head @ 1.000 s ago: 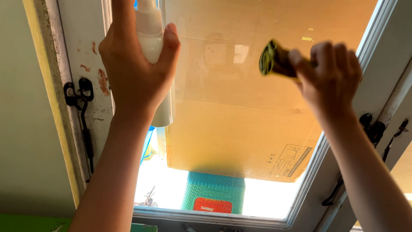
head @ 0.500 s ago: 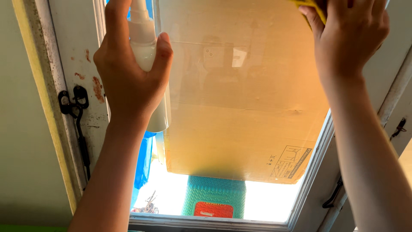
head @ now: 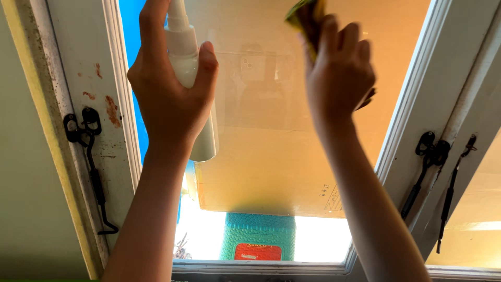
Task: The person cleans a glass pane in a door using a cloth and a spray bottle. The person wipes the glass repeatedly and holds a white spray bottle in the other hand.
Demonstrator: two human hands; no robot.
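I log the left hand (head: 169, 99) wrapped tight round a white spray bottle (head: 189, 68), nozzle toward 12 o'clock, against the window pane (head: 271, 156). At its 3 o'clock the right hand (head: 339, 78) grips a yellow-green cloth (head: 304, 15) pressed on the glass. A black latch hook (head: 91, 156) hangs on the frame at 9 o'clock.

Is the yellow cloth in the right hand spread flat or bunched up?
Bunched up: the right hand grips the yellow cloth as a wad against the window glass.
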